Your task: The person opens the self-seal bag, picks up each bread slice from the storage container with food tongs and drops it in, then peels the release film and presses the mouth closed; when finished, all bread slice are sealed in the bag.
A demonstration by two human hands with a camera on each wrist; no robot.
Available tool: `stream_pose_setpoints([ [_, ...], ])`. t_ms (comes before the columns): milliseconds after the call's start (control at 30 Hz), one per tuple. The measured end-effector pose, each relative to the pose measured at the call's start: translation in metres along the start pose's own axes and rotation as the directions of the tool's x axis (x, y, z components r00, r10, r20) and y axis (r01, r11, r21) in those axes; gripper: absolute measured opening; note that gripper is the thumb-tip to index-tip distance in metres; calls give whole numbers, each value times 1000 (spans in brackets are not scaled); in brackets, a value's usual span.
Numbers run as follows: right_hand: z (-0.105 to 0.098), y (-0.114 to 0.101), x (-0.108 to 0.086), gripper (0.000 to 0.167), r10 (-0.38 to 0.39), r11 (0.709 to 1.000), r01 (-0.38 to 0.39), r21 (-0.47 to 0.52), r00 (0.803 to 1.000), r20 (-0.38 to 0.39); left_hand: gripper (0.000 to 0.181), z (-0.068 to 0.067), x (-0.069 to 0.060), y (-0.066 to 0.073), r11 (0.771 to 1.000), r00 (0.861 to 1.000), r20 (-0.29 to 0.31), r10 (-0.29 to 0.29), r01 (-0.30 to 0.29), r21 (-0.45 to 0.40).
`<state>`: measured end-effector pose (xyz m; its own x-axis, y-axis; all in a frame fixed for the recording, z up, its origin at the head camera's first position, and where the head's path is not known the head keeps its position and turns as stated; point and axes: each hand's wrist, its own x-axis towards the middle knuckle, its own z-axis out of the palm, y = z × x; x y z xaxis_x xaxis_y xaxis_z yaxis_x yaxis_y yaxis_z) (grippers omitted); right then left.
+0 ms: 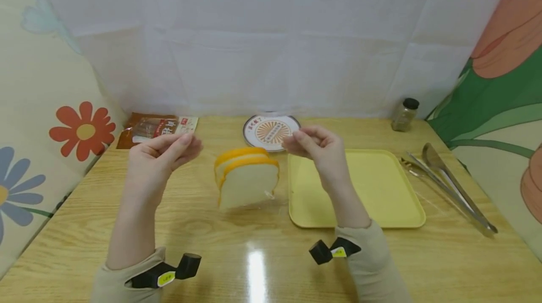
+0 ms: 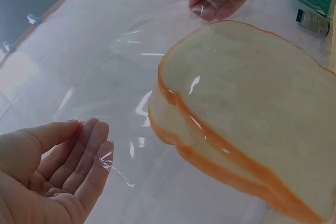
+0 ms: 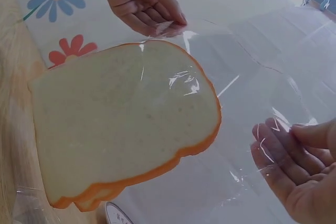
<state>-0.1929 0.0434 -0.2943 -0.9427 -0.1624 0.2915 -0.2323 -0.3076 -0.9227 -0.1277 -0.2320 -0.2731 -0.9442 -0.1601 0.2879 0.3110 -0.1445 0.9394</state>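
Note:
Two slices of bread [image 1: 247, 183] with orange crusts stand upright, one behind the other, in the middle of the head view. Glints across their faces show clear film over them, from a transparent plastic bag [image 2: 143, 103]. My left hand [image 1: 154, 164] pinches one upper corner of this bag between thumb and fingers. The opposite corner is pinched by my right hand [image 1: 323, 155]. Between the hands the film spreads above the bread [image 3: 126, 114], as both wrist views show. Whether the bag's bottom touches the table is hard to tell.
A yellow tray [image 1: 381, 190] lies at right, under my right forearm. Behind the bread is a round printed plate [image 1: 271, 132]. A brown food packet [image 1: 148, 126] sits back left, a small black-capped jar [image 1: 405, 115] back right. Tongs [image 1: 457, 190] and a fork [image 1: 410, 167] lie beside the tray.

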Motion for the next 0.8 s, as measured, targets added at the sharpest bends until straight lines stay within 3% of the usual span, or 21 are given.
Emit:
stream_pose_setpoints([
  [167, -2, 0, 2, 5, 40, 998, -40, -48, 999, 12, 12, -8, 3, -1, 999, 997, 74, -37, 36, 5],
  [300, -3, 0, 2, 18, 73, 995, -72, -63, 997, 26, 12, -11, 4, -3, 998, 993, 107, -59, 57, 18],
  [400, -3, 0, 3, 26, 80, 995, -78, -67, 996, 31, 14, -11, 5, -5, 999, 990, 129, -54, 53, 14],
  [533, -4, 0, 3, 20, 81, 994, -79, -78, 996, 24, 20, -12, 6, -8, 1000, 987, 156, -29, 30, -4],
  [667, -5, 2, 4, 12, 94, 991, -91, -95, 995, 28, 21, -11, 7, -11, 1000, 987, 157, -15, 17, -11],
  [800, -9, 1, 5, 20, 109, 985, -98, -140, 991, 73, 16, -9, 8, -12, 1000, 992, 122, -27, 28, -2],
])
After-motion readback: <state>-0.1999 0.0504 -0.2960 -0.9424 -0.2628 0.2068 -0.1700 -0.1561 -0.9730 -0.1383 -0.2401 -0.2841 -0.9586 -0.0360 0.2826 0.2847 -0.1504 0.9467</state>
